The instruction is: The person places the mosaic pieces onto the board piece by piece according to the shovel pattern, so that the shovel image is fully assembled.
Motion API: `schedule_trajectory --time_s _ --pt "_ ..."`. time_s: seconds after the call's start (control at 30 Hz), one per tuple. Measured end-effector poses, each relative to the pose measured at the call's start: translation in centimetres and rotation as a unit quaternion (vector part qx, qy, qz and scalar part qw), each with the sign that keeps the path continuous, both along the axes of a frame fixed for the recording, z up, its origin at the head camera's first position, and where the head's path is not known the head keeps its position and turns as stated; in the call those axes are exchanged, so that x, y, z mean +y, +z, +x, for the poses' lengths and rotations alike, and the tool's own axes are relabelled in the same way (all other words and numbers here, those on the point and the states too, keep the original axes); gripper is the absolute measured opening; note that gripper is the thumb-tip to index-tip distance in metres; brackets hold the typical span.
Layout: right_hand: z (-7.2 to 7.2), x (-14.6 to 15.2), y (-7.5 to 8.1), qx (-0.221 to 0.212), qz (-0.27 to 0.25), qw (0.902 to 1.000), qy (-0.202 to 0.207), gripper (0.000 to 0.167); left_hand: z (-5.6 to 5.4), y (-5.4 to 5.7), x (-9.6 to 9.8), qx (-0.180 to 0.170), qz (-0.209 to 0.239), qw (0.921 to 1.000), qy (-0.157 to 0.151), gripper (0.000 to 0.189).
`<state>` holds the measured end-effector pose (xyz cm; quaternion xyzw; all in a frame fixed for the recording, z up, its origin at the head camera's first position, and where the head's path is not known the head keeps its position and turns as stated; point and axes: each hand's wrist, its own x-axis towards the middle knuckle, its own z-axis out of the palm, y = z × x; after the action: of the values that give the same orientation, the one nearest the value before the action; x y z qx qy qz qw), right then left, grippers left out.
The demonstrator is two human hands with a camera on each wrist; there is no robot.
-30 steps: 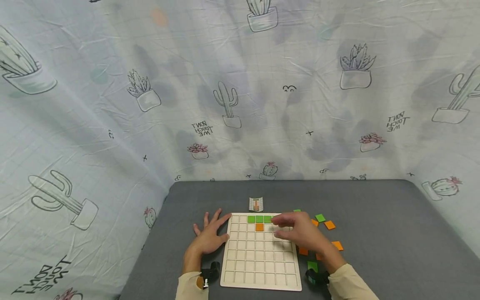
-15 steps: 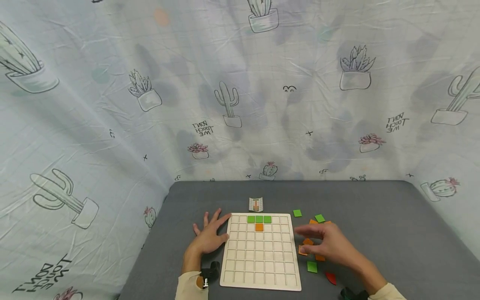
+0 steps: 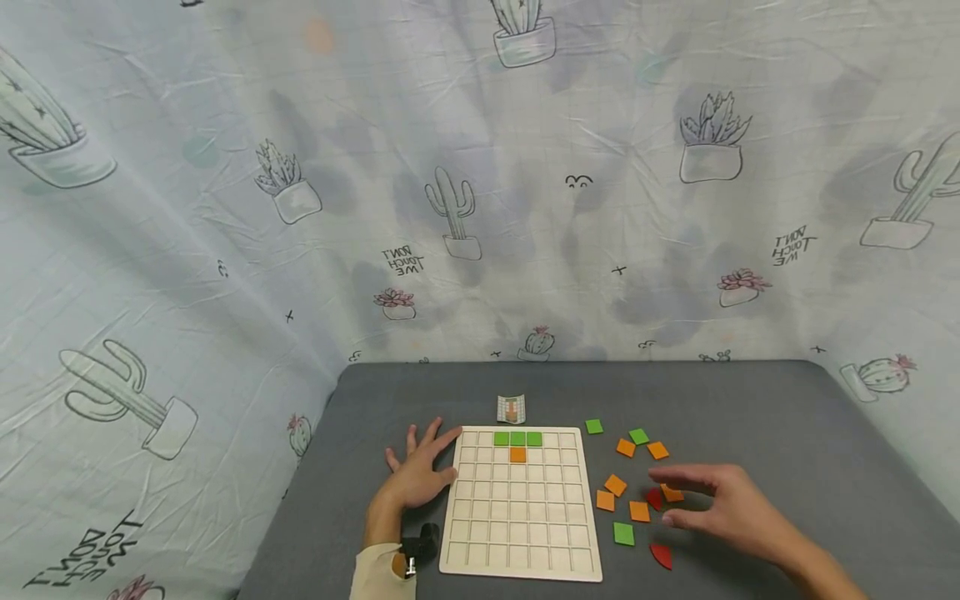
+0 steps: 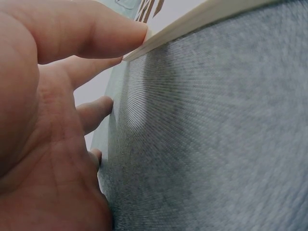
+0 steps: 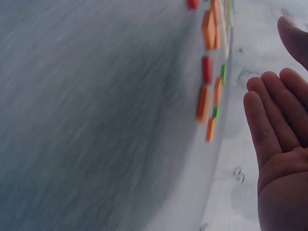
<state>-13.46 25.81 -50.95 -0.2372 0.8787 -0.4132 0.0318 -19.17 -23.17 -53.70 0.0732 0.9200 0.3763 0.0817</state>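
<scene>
A pale wooden grid board (image 3: 519, 512) lies on the table, with a row of 3 green square tiles (image 3: 517, 438) at its far edge and an orange tile (image 3: 517, 455) below the middle one. My left hand (image 3: 416, 479) rests beside the board, fingers spread. In the left wrist view its thumb (image 4: 96, 31) and index finger touch the board's edge (image 4: 192, 24). To the right, my right hand (image 3: 723, 504) hovers above the table near loose orange tiles (image 3: 640, 512) and a red piece (image 3: 654, 498). Its fingers (image 5: 264, 125) are extended in the right wrist view, holding nothing.
More loose pieces lie right of the board: green tiles (image 3: 623, 533), orange tiles (image 3: 657, 451) and a red piece with a curved edge (image 3: 661, 557). A small card with a grid picture (image 3: 512, 409) sits beyond the board. A cactus-print cloth (image 3: 525, 208) hangs behind the grey table (image 3: 420, 392).
My right hand has moved right, from over the board, past the loose tiles to their right side, uncovering several of them. The left hand and the board stay where they were.
</scene>
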Motion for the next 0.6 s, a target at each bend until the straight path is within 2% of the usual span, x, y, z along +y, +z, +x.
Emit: schedule_trajectory --time_s 0.23,0.43,0.6 --pt "0.4 2.2 -0.6 0.013 0.017 0.9995 -0.024 0.054 0.1 0.1 -0.2 -0.005 0.002 1.0000 -0.004 0.070" --pt "0.0 2.9 -0.3 0.018 0.032 0.9982 -0.048 0.052 0.0 0.1 -0.2 -0.001 0.003 1.0000 -0.004 0.070" --pt "-0.6 3.4 -0.4 0.024 0.036 0.9983 -0.039 0.051 0.0 0.1 -0.1 -0.003 0.007 1.0000 -0.005 0.071"
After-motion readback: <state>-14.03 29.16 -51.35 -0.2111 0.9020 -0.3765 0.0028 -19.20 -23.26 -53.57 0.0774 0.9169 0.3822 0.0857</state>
